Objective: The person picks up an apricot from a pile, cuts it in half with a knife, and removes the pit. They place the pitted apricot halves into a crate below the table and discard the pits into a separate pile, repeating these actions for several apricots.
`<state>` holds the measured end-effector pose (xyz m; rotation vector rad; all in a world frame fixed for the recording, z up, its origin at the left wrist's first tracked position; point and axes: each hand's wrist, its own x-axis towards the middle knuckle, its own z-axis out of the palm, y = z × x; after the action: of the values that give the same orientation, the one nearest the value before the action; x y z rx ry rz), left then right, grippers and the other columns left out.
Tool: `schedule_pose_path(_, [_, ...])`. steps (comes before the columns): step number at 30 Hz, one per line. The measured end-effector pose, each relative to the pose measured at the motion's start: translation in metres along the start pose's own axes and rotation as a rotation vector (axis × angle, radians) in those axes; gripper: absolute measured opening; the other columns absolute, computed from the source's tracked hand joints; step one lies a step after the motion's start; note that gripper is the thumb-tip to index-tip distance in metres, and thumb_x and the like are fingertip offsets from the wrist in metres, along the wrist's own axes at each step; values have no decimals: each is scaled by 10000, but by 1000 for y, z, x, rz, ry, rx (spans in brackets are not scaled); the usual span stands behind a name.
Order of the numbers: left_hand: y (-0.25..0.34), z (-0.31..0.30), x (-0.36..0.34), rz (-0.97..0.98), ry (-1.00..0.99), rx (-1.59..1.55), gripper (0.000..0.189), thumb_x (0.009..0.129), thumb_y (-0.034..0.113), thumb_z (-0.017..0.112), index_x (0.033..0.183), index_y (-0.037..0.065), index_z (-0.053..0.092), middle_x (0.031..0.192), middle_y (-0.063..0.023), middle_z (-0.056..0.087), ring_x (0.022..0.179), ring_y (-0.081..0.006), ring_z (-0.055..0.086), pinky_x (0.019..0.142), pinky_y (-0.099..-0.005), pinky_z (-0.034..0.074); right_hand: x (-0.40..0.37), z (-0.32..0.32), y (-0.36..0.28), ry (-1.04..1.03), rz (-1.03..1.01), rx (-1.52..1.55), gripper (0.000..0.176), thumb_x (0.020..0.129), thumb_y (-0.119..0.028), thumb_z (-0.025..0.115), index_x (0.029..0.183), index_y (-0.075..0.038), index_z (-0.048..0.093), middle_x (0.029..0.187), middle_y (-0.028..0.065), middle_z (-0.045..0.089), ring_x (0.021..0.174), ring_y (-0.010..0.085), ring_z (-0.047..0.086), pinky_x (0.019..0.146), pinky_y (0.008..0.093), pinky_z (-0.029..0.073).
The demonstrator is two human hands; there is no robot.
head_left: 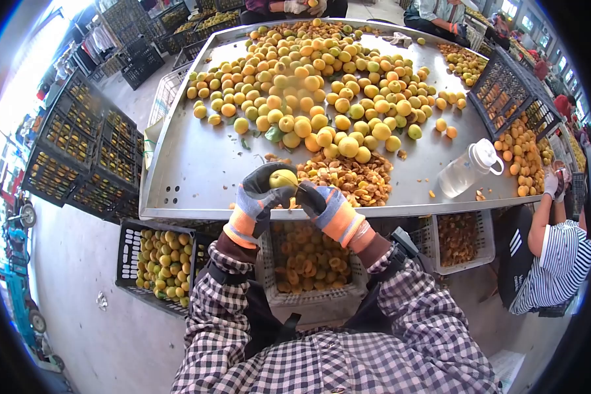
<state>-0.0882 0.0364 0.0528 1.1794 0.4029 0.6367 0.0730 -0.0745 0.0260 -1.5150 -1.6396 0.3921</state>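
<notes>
Above the table's near edge, my left hand (pixel 252 198), in a dark-palmed work glove, is closed around a round yellow-green fruit (pixel 283 178). Right beside that fruit, the gloved fingers of my right hand (pixel 328 209) are pinched together. What they hold, if anything, is too small to make out. Just beyond both hands lies a heap of orange-brown fruit scraps (pixel 354 178). Behind it a large pile of whole yellow-orange fruit (pixel 295 125) spreads across the metal table (pixel 194 157). Below my hands, a light basket (pixel 356 284) contains many fruit, some apparently split.
A clear lidded water bottle (pixel 463 172) stands at the table's right. Beyond it a dark crate (pixel 505 88) is tipped among fruit. A black fruit crate (pixel 130 259) sits on the floor at left. To the right are a scrap basket (pixel 486 244) and a person in stripes (pixel 558 262).
</notes>
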Motion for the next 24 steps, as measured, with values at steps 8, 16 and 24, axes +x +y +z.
schedule_pose_path(8, [9,-1,1,151,-72,167,585,730,16,798,1258,-1,548,1158,-76,619,1003,-154,618,858,-286,532,2,-32,-32,-24,16,-38,310,872,-175,620,1146,-48,547,873,195,646,816,379,639,680,441,520])
schedule_pose_path(16, [-2,15,-2,181,49,-77,532,829,258,723,1239,-35,550,1093,-93,649,1033,-184,617,942,-311,477,-7,5,-8,101,-59,-49,470,819,-103,654,1255,-6,509,953,207,654,856,371,647,705,416,525])
schedule_pose_path(24, [9,2,6,117,-123,156,490,835,238,737,1225,-10,572,1092,-75,652,988,-142,612,881,-282,490,-13,-1,-9,106,-18,-59,363,837,-79,642,1174,-8,526,923,186,624,809,366,630,662,429,505])
